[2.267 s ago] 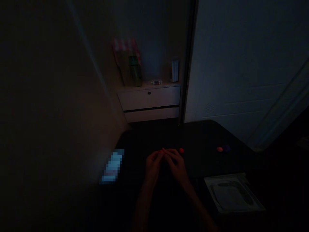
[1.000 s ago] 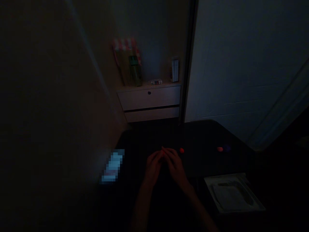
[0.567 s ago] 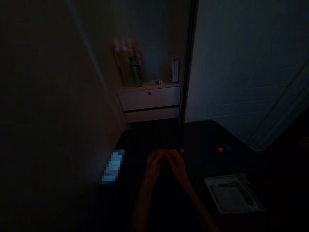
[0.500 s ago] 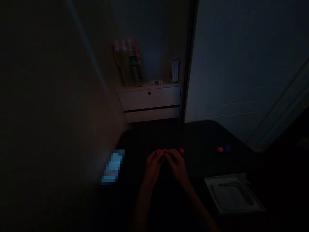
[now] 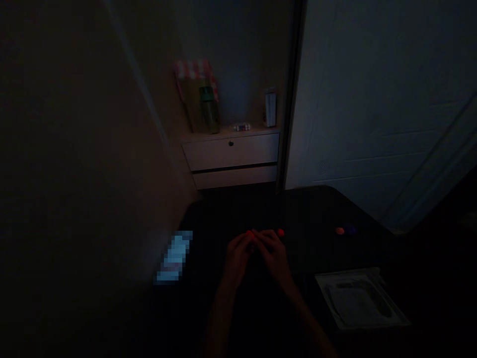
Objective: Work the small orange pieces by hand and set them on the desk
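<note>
In the dim head view, my left hand (image 5: 237, 252) and my right hand (image 5: 275, 252) meet over the dark table. Between their fingertips is a small bright red lump (image 5: 250, 234), perhaps modelling clay; its kind is hard to make out. Both hands are closed, with the fingers pinched on it, and part of it is hidden. Just beyond my right hand's fingers lies another red lump (image 5: 280, 232). Farther right on the table, an orange-pink lump (image 5: 339, 230) rests against a dark purple one (image 5: 351, 229).
A lit, pixelated screen-like panel (image 5: 174, 257) is at the table's left edge. Right of my forearms sits a pale, flat square package (image 5: 361, 299). Behind the dark table (image 5: 316, 204) are a drawer unit (image 5: 234, 153), a green-capped bottle (image 5: 209, 112) and a white door (image 5: 372, 99).
The red lump has shifted slightly right between my hands, and less of it shows. My right fingers have closed in on it. The lumps on the table stay put.
</note>
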Tool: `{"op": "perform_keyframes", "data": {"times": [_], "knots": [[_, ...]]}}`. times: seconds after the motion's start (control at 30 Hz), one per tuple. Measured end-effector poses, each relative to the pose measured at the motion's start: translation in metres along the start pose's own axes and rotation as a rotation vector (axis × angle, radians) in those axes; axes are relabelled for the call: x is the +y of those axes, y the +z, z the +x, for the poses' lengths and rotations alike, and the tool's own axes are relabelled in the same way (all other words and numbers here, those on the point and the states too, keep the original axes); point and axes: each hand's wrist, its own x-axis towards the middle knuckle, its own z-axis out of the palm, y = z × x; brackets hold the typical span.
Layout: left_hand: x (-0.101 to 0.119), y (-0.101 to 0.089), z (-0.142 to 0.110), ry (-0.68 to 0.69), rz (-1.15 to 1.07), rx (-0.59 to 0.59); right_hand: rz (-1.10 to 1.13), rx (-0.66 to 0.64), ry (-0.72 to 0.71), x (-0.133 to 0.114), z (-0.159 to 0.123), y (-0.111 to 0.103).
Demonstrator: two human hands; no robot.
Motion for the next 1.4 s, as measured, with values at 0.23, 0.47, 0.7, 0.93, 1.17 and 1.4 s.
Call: {"op": "perform_keyframes", "data": {"times": [0.23, 0.47, 0.7, 0.93, 1.17, 1.4], "knots": [[-0.0010, -0.0016, -0.0001, 0.007, 0.015, -0.015, -0.039, 0.030, -0.008, 0.0019, -0.0011, 0.0004], [-0.0017, -0.0026, 0.0014, 0.012, 0.019, 0.011, -0.050, 0.077, -0.033, 0.0028, -0.0006, 0.0012], [-0.0017, -0.0024, 0.0019, 0.019, 0.022, 0.010, -0.037, 0.092, -0.013, -0.0003, -0.0011, 0.0012], [0.0000, -0.0014, 0.0002, 0.027, 0.049, -0.036, -0.064, 0.126, -0.026, 0.0043, -0.0027, 0.0016], [-0.0004, -0.0014, 0.0000, 0.031, 0.062, -0.030, -0.094, 0.140, -0.039, 0.0045, -0.0027, 0.0018], [-0.0026, -0.0003, -0.0002, 0.067, 0.047, -0.001, -0.067, 0.123, -0.045, 0.0050, -0.0011, 0.0020]]}}
